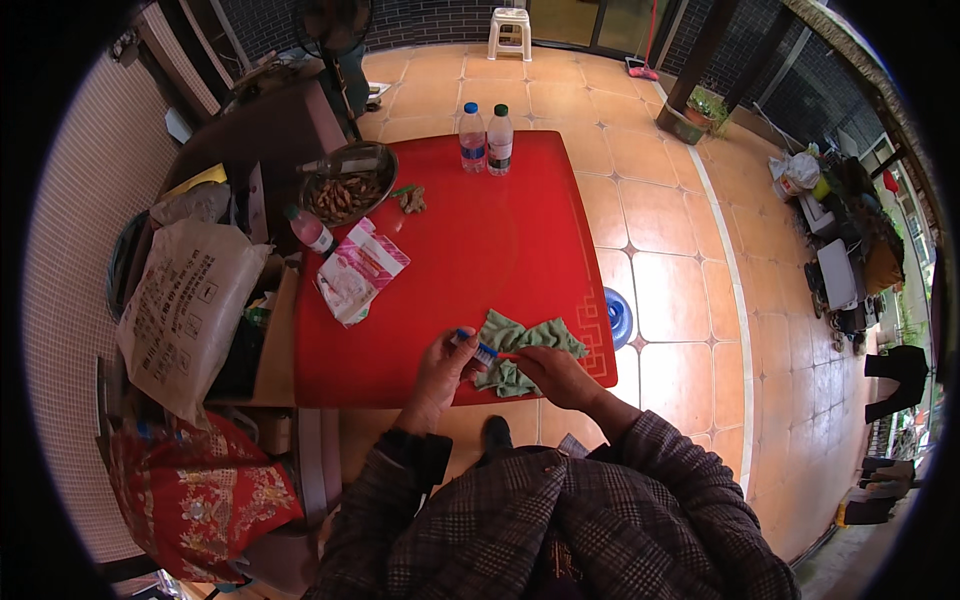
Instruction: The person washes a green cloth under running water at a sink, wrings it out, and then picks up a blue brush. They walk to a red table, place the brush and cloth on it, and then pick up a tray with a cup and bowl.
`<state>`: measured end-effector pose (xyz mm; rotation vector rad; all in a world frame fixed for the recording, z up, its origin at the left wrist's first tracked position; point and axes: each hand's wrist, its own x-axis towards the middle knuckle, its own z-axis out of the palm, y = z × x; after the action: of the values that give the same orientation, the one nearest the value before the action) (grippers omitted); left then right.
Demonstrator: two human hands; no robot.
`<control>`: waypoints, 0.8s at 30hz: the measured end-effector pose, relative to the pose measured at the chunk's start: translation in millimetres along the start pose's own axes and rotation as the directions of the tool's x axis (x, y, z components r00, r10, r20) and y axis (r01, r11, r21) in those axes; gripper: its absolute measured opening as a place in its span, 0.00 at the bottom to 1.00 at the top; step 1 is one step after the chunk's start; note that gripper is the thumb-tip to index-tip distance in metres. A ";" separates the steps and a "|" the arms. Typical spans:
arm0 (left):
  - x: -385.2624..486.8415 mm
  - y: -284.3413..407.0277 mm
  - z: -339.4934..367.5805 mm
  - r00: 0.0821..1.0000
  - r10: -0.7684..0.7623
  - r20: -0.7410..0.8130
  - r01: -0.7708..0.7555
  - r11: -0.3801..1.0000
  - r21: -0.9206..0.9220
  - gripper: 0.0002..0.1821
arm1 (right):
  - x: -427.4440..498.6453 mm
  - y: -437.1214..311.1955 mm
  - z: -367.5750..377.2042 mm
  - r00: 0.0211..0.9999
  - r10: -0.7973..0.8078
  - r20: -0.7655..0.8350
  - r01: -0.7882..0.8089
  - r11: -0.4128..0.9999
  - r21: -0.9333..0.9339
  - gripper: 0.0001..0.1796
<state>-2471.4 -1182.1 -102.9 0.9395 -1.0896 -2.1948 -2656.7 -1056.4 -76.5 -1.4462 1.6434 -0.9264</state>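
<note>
My left hand (pixel 442 367) grips one end of a small blue brush (pixel 487 350) with pale bristles on its underside. My right hand (pixel 553 373) closes around an orange-red end that meets the blue part; it looks like the brush's handle. The brush is held above a crumpled green cloth (pixel 559 332) near the front right corner of the red table (pixel 450 247). Part of the cloth is hidden by my right hand.
Two clear bottles (pixel 485 142) stand at the table's far edge. On its left are a metal bowl (pixel 390 184) with brown pieces and a bottle lying on top, a ginger-like root (pixel 412 200), a pink-filled bottle (pixel 310 229) and a pink-and-white packet (pixel 364 270). A printed sack (pixel 191 315) leans beyond.
</note>
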 end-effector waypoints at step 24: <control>-22.3 -26.5 -54.7 0.967 -0.223 -0.121 0.235 0.968 0.092 0.14 | 4.9 67.8 -38.3 0.876 0.301 -0.378 -0.222 0.945 0.240 0.15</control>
<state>-2419.1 -1177.9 -140.8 1.2748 -1.1008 -2.2532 -2721.9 -1052.8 -119.2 -0.9058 1.9337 -1.2484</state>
